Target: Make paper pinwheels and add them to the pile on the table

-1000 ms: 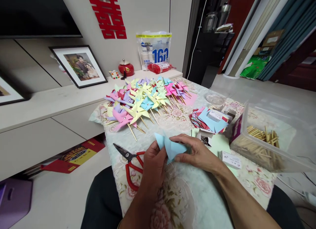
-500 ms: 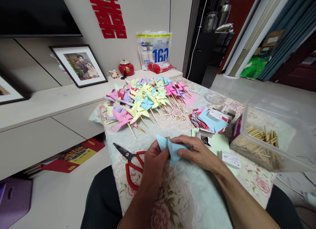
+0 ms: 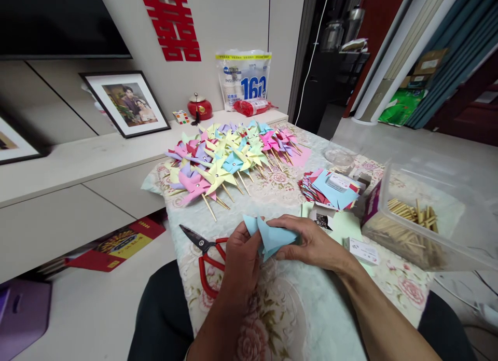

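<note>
Between my two hands is a piece of light blue paper [image 3: 277,238], cut and partly folded like a pinwheel. My left hand [image 3: 241,249] pinches its left part between thumb and fingers. My right hand [image 3: 307,241] closes on its right side, thumb below and fingers above. Red-handled scissors [image 3: 206,252] lie with blades parted just left of my left hand. Beyond my hands lies a heap of paper pinwheels [image 3: 225,153] in pink, yellow, purple and blue, on wooden sticks. A small open box of dark metal pins [image 3: 323,220] sits beyond my right hand.
Right of my hands are stacked cut paper sheets [image 3: 330,187], a small white box [image 3: 361,250] and a clear plastic bin [image 3: 408,236] of wooden sticks. A floral cloth [image 3: 295,304] covers the table. Behind stands a low cabinet [image 3: 116,161] with a framed photo [image 3: 126,101].
The right side of the blue paper has been bent over toward its middle. My right hand's fingers have shifted slightly around it, and my left hand still pinches the paper.
</note>
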{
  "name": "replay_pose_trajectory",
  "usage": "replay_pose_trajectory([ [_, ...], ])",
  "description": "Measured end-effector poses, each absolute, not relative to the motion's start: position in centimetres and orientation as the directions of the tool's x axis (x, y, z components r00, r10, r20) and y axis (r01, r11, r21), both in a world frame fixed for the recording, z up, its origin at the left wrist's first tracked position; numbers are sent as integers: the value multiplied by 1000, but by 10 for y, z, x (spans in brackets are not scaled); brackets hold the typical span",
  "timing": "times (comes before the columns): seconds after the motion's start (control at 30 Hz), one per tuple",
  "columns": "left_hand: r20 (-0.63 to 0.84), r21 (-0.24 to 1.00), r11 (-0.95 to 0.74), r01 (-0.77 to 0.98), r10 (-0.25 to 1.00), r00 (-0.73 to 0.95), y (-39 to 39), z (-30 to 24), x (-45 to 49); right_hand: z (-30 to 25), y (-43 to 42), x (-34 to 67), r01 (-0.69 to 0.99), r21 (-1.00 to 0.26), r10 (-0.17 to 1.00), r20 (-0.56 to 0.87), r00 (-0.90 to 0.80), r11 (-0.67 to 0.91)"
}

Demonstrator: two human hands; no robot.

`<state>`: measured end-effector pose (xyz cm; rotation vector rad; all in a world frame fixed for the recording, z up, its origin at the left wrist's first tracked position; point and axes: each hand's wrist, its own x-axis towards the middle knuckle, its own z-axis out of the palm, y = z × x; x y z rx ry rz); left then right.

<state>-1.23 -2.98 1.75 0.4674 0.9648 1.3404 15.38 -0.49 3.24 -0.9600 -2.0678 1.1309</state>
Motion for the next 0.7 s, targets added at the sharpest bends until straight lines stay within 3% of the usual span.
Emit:
replay_pose_trajectory([
  [0.5,-270,765,171,-621,961,-68,-30,10,-12,31,-6,153,287,-927,876,81,-475,242],
  [0.7,-307,759,192,-622,948,-82,-31,11,-12,29,-5,153,303,-905,857,114,-502,298],
])
